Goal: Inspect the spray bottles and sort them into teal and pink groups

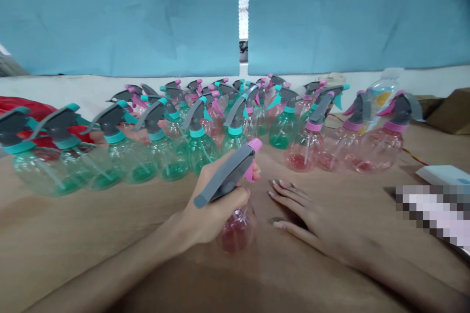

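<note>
Pink plastic spray bottle (235, 232) clenched at the neck in the left grip (216, 208); right grip (312, 215) released, lying flat on the tan bench (73, 225).

The spray bottle (235, 234) in the left hand (216, 200) has a clear, rose-pink tinted body, a grey trigger head (227, 176) and a bright pink tip. The green bottles (169, 161) have a pale green tint and teal collars, with grey heads. The pink bottles (378, 149) have pink collars and grey heads. A blue cloth (110, 19) hangs behind, the tabletop (73, 225) is tan, and red plastic (25, 112) shows at far left.
</note>
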The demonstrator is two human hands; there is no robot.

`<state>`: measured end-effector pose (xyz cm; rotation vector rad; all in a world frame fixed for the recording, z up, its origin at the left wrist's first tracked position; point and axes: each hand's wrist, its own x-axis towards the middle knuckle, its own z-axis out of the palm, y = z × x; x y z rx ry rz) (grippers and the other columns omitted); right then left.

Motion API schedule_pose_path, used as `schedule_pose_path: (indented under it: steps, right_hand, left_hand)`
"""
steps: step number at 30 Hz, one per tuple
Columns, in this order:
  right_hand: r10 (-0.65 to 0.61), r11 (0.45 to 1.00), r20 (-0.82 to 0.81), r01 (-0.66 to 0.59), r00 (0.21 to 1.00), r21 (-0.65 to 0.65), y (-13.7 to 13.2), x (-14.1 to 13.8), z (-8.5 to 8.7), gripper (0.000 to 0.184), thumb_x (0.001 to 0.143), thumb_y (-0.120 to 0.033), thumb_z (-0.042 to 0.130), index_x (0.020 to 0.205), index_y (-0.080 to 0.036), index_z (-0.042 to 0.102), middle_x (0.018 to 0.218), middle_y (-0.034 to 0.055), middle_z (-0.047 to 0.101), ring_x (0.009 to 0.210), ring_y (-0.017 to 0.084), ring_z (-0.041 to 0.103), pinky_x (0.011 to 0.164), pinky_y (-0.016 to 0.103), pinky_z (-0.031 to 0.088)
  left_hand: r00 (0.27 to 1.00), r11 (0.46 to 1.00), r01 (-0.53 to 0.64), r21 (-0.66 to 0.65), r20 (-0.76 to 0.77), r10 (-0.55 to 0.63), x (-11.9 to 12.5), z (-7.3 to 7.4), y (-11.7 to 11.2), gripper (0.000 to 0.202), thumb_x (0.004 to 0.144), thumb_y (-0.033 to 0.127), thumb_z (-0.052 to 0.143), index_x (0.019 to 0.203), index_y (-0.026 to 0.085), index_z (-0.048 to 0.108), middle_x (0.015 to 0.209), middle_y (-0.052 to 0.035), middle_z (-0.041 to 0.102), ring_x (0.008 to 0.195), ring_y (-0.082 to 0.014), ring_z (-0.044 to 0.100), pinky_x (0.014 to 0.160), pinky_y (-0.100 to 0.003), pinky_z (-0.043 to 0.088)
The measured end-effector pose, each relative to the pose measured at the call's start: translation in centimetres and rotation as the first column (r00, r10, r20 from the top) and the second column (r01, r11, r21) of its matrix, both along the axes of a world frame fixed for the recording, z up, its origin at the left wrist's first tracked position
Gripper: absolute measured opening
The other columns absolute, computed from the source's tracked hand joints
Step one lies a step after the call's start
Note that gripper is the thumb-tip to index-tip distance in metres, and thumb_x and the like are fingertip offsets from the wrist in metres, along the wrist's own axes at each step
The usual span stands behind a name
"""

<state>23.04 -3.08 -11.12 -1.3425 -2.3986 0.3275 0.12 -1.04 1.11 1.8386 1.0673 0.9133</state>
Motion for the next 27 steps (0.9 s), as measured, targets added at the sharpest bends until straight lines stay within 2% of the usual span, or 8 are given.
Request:
schedule_pose_path:
  steps: [6, 9, 11, 15, 20, 23, 27]
  right_hand:
    - [0.009, 1.0, 0.016, -0.009, 1.0, 0.007, -0.1, 0.1, 0.1, 0.057, 0.09, -0.05, 0.045, 0.141, -0.025, 0.034, 0.148, 0.0029, 0.031, 0.136, 0.023, 0.026, 0.111, 0.049, 0.025]
    - [0.003, 1.0, 0.008, -0.003, 1.0, 0.0, -0.1, 0.0, 0.2, 0.058, 0.09, -0.05, 0.045, 0.141, -0.026, 0.034, 0.148, 0.003, 0.032, 0.136, 0.024, 0.026, 0.11, 0.049, 0.026]
    - [0.0, 1.0, 0.015, 0.0, 1.0, -0.008, -0.1, -0.1, 0.3, 0.058, 0.09, -0.05, 0.045, 0.141, -0.024, 0.035, 0.148, 0.0036, 0.032, 0.136, 0.024, 0.027, 0.111, 0.048, 0.026]
    - [0.004, 1.0, 0.041, -0.004, 0.999, -0.004, 0.0, -0.1, 0.2, 0.058, 0.09, -0.051, 0.044, 0.14, -0.022, 0.036, 0.148, 0.0042, 0.032, 0.136, 0.023, 0.026, 0.111, 0.047, 0.025]
    - [-0.004, 1.0, 0.046, 0.004, 0.999, -0.005, 0.0, 0.0, -0.1, 0.058, 0.09, -0.052, 0.043, 0.14, -0.022, 0.037, 0.148, 0.0037, 0.031, 0.137, 0.022, 0.025, 0.111, 0.046, 0.025]
    - [-0.004, 1.0, 0.044, 0.004, 0.999, -0.011, 0.0, 0.0, 0.0, 0.059, 0.09, -0.052, 0.043, 0.14, -0.022, 0.036, 0.148, 0.0037, 0.03, 0.137, 0.023, 0.024, 0.111, 0.046, 0.025]
    - [0.0, 0.999, 0.061, 0.002, 0.998, -0.033, 0.0, -0.2, 0.5, 0.06, 0.09, -0.053, 0.041, 0.14, -0.02, 0.037, 0.149, 0.0046, 0.029, 0.137, 0.023, 0.023, 0.111, 0.046, 0.024]
  left_hand:
    - [1.0, 0.999, 0.006, 0.039, -0.021, -0.005, -0.1, 0.0, 0.0, 0.014, 0.069, 0.016, 0.05, 0.079, 0.024, 0.056, 0.073, 0.0034, 0.054, 0.059, -0.0121, 0.048, 0.056, -0.024, 0.042]
    - [1.0, 1.0, 0.003, 0.021, -0.029, -0.002, -0.4, -0.4, 0.1, 0.014, 0.07, 0.017, 0.051, 0.081, 0.024, 0.056, 0.071, 0.0032, 0.054, 0.06, -0.0129, 0.05, 0.056, -0.025, 0.043]
    - [0.999, 1.0, -0.012, 0.01, -0.037, 0.013, -0.4, -0.7, 0.1, 0.012, 0.07, 0.019, 0.052, 0.08, 0.024, 0.057, 0.069, 0.003, 0.055, 0.06, -0.0136, 0.052, 0.055, -0.025, 0.045]
    - [0.994, 0.996, -0.074, 0.048, -0.077, 0.077, -0.3, -1.1, 0.0, 0.011, 0.074, 0.028, 0.053, 0.082, 0.024, 0.058, 0.077, 0.0011, 0.061, 0.072, -0.017, 0.059, 0.064, -0.028, 0.049]
    - [0.984, 0.991, -0.092, 0.101, -0.141, 0.106, 0.0, -1.3, -0.2, 0.014, 0.076, 0.031, 0.048, 0.083, 0.024, 0.057, 0.074, 0.0021, 0.061, 0.069, -0.0173, 0.059, 0.063, -0.028, 0.051]
    - [0.983, 0.989, -0.094, 0.118, -0.148, 0.111, 0.1, -1.1, -0.2, 0.019, 0.075, 0.03, 0.047, 0.09, 0.024, 0.057, 0.074, 0.0024, 0.062, 0.069, -0.0175, 0.06, 0.063, -0.028, 0.052]
    - [0.988, 0.991, -0.088, 0.1, -0.12, 0.1, 0.2, -0.9, -0.1, 0.026, 0.076, 0.028, 0.046, 0.099, 0.025, 0.057, 0.079, 0.0014, 0.064, 0.076, -0.0189, 0.063, 0.064, -0.028, 0.053]
